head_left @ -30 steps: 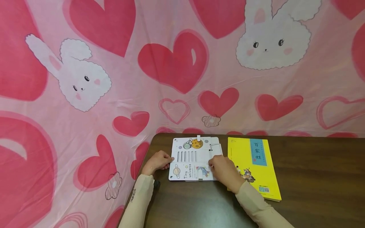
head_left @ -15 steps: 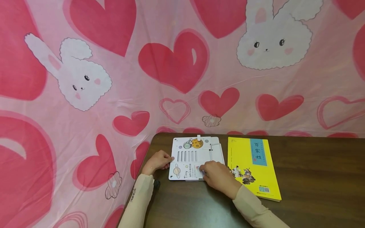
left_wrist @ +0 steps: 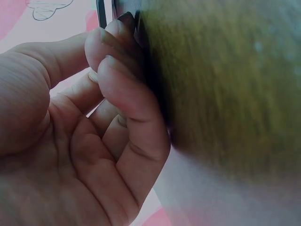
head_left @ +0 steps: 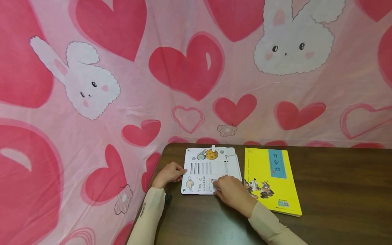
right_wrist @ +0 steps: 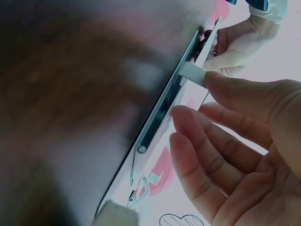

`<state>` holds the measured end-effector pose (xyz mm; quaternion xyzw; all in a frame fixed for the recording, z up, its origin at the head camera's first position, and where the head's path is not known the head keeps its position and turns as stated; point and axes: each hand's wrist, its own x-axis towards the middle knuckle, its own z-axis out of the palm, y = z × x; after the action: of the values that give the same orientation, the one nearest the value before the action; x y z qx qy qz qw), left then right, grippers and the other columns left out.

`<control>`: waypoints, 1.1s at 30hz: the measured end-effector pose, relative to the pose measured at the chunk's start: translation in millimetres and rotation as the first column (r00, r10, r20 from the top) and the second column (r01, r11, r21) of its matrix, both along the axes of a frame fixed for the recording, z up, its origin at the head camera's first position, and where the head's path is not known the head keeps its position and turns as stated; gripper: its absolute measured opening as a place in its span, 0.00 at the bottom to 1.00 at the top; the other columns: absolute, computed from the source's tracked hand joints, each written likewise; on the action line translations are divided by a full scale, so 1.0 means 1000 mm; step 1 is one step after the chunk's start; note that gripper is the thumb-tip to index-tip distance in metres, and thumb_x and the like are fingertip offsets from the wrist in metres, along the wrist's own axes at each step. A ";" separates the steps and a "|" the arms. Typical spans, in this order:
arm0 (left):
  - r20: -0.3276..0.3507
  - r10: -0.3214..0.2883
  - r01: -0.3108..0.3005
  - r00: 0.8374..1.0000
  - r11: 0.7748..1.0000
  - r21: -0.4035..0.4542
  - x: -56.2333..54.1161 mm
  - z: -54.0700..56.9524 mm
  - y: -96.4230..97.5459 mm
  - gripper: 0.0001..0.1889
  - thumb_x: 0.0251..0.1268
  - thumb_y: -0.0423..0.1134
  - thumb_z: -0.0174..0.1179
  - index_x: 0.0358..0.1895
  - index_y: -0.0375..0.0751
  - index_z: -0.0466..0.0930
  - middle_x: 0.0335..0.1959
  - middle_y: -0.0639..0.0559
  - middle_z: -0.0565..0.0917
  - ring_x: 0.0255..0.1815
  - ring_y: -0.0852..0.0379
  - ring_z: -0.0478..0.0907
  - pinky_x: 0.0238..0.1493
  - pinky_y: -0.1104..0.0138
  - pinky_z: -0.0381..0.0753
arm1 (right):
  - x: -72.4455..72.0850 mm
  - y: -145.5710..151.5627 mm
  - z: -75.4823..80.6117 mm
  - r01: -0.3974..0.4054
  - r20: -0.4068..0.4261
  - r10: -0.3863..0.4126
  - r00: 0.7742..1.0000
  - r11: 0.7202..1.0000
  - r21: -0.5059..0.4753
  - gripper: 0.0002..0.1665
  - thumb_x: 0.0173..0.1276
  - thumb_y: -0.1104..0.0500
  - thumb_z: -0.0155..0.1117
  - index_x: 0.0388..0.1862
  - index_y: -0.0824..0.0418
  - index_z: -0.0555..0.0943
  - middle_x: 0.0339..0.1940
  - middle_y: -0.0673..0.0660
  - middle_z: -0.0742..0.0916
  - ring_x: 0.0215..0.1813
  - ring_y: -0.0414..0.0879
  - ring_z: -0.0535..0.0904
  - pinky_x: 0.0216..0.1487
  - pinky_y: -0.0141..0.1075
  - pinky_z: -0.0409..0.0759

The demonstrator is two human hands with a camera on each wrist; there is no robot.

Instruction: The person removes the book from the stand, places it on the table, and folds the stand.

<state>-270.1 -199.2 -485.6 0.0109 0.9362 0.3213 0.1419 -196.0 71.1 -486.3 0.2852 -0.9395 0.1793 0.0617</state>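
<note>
A white book stand (head_left: 217, 166) printed with "Tiny universe", planets and a rocket lies flat on the dark table. My left hand (head_left: 169, 173) pinches its left edge between thumb and fingers; the left wrist view shows those fingertips (left_wrist: 110, 42) together at the dark edge. At the lower edge, my right hand (head_left: 234, 190) covers part of the rocket picture. In the right wrist view, its thumb holds a small white clip (right_wrist: 192, 74) that sticks out from the stand, with the other fingers curled above the face. A matching clip (head_left: 213, 148) stands at the top edge.
Right of the stand lies a yellow book (head_left: 263, 170) with a blue title panel. A bent wire bracket (head_left: 226, 163) sits on the stand's right part. Behind the wooden table (head_left: 337, 190) hangs a pink cloth (head_left: 239, 81) with hearts and rabbits.
My right hand has moved left and down from the stand's right side to the clip at its lower edge. The left hand and the stand have stayed put.
</note>
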 end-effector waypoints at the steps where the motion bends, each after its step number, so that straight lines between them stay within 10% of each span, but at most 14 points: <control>1: -0.001 -0.006 0.006 1.000 1.000 -0.004 0.000 0.000 0.000 0.14 0.72 0.42 0.65 0.28 0.40 0.88 0.18 0.52 0.79 0.20 0.59 0.73 0.26 0.70 0.77 | 0.000 0.000 0.000 0.002 0.002 -0.002 1.000 1.000 -0.003 0.07 0.60 0.57 0.81 0.30 0.57 0.89 0.24 0.51 0.87 0.25 0.43 0.77 0.29 0.36 0.71; 14: 0.009 -0.037 0.037 0.999 0.999 -0.005 0.001 0.003 0.001 0.16 0.75 0.42 0.63 0.25 0.41 0.83 0.18 0.53 0.78 0.20 0.59 0.73 0.25 0.71 0.76 | -0.001 -0.001 0.002 0.019 0.033 -0.018 0.999 0.999 -0.042 0.12 0.58 0.60 0.81 0.22 0.55 0.84 0.20 0.48 0.82 0.23 0.40 0.69 0.26 0.34 0.67; 20: 0.006 -0.041 0.041 0.999 0.999 -0.003 0.001 -0.001 0.002 0.16 0.75 0.42 0.63 0.26 0.41 0.84 0.18 0.53 0.78 0.20 0.59 0.73 0.25 0.70 0.76 | -0.007 0.002 0.011 0.045 0.151 -0.030 0.988 0.995 -0.093 0.06 0.61 0.59 0.79 0.36 0.61 0.92 0.33 0.54 0.92 0.33 0.45 0.84 0.38 0.41 0.84; 33: 0.010 -0.038 0.038 0.999 0.999 0.030 0.002 -0.001 0.000 0.14 0.75 0.41 0.63 0.27 0.42 0.78 0.18 0.51 0.78 0.18 0.59 0.72 0.23 0.70 0.76 | -0.090 0.006 0.040 0.204 0.216 -0.150 0.965 0.945 -0.255 0.15 0.70 0.63 0.69 0.54 0.66 0.88 0.46 0.61 0.92 0.46 0.54 0.84 0.53 0.48 0.86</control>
<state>-268.2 -199.2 -487.0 0.0290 0.9303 0.3323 0.1528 -285.7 76.7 -446.6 0.1692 -0.9288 0.3287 0.0248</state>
